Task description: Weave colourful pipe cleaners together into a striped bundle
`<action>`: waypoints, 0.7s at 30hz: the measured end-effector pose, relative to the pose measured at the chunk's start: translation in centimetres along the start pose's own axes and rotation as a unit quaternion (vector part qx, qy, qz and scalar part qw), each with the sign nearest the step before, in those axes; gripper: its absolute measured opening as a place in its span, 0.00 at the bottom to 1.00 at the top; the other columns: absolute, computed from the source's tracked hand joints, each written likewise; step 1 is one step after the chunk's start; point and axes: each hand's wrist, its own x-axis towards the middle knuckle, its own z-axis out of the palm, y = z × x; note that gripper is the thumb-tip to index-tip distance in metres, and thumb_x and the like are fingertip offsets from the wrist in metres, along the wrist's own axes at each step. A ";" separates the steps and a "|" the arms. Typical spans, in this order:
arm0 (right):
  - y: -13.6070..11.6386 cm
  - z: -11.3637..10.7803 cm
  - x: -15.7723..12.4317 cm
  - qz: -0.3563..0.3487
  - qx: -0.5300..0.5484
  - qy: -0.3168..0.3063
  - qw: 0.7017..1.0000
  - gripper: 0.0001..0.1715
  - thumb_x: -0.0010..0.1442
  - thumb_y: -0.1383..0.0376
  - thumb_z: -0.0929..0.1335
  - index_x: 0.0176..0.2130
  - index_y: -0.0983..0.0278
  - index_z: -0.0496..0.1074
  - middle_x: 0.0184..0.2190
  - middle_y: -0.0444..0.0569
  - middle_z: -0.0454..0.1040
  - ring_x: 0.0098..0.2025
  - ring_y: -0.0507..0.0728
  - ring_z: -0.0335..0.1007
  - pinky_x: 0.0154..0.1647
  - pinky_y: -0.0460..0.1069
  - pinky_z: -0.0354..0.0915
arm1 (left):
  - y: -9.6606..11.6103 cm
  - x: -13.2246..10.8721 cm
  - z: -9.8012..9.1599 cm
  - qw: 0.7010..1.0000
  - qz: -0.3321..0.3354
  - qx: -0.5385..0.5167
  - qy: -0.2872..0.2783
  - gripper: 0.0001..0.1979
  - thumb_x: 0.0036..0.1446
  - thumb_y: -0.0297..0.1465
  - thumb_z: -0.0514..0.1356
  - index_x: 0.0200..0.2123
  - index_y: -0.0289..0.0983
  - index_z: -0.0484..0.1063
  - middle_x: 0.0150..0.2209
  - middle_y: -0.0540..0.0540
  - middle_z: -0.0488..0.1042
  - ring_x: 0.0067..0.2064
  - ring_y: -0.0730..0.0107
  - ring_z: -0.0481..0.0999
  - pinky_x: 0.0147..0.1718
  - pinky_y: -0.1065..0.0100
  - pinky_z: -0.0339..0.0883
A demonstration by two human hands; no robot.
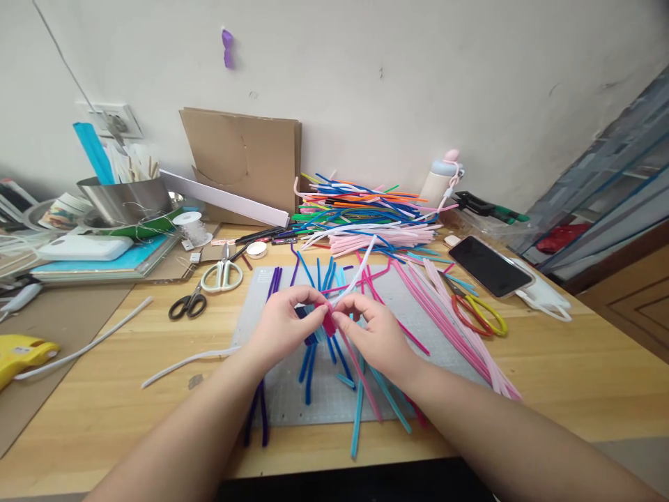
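My left hand point(285, 322) and my right hand point(372, 331) meet over a grey cutting mat point(418, 307) at the middle of the wooden table. Both pinch a small bent piece of pink pipe cleaner point(329, 321) between their fingertips. A white pipe cleaner point(366, 261) rises from the pinch toward the back. Blue, purple and pink pipe cleaners point(313, 362) lie loose on the mat under my hands.
A big pile of coloured pipe cleaners point(360, 209) lies at the back. Scissors point(188, 305), white-handled scissors point(222, 273) and red-yellow scissors point(478, 312) lie around the mat. A phone point(488, 266) is at right, a steel bowl point(125, 199) at left, a yellow tool point(21, 352) at far left.
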 end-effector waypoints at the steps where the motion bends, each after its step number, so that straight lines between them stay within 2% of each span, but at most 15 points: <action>1: 0.1 0.1 0.0 0.021 0.021 0.003 1.000 0.03 0.55 0.65 0.66 0.30 0.63 0.69 0.27 0.44 0.71 0.31 0.53 0.64 0.33 0.48 0.59 | 0.1 0.0 0.0 1.000 0.000 0.000 -0.003 0.06 0.51 0.30 0.57 0.29 0.36 0.72 0.30 0.48 0.76 0.34 0.69 0.73 0.36 0.68 0.65; 7: 0.7 0.5 0.2 0.127 0.199 -0.026 0.971 0.10 0.50 0.61 0.70 0.32 0.65 0.71 0.27 0.45 0.73 0.31 0.53 0.68 0.35 0.50 0.62 | 0.2 -0.1 0.1 1.000 0.023 0.003 0.003 0.04 0.50 0.28 0.57 0.28 0.36 0.72 0.29 0.48 0.75 0.33 0.69 0.72 0.36 0.68 0.65; 13: 0.6 1.0 0.0 0.204 0.323 -0.008 0.924 0.12 0.43 0.62 0.74 0.29 0.65 0.74 0.27 0.45 0.76 0.31 0.52 0.70 0.39 0.50 0.63 | 0.1 -0.2 0.4 0.998 0.049 0.046 0.019 0.03 0.49 0.27 0.57 0.27 0.36 0.71 0.28 0.49 0.75 0.33 0.69 0.73 0.34 0.69 0.64; 17: 0.4 1.0 -0.2 0.243 0.354 0.014 0.903 0.12 0.40 0.63 0.75 0.28 0.65 0.75 0.27 0.44 0.75 0.30 0.50 0.68 0.37 0.48 0.63 | -0.2 -0.4 0.8 0.985 0.107 0.118 0.063 0.02 0.49 0.27 0.58 0.27 0.37 0.70 0.29 0.49 0.75 0.34 0.68 0.72 0.37 0.67 0.62; 21: 0.2 1.0 -0.2 0.240 0.356 0.027 0.903 0.10 0.40 0.63 0.75 0.26 0.64 0.75 0.23 0.42 0.72 0.26 0.49 0.64 0.32 0.47 0.60 | -0.4 -0.6 0.9 0.968 0.154 0.179 0.083 0.04 0.51 0.27 0.56 0.29 0.38 0.70 0.31 0.49 0.76 0.36 0.67 0.73 0.40 0.65 0.61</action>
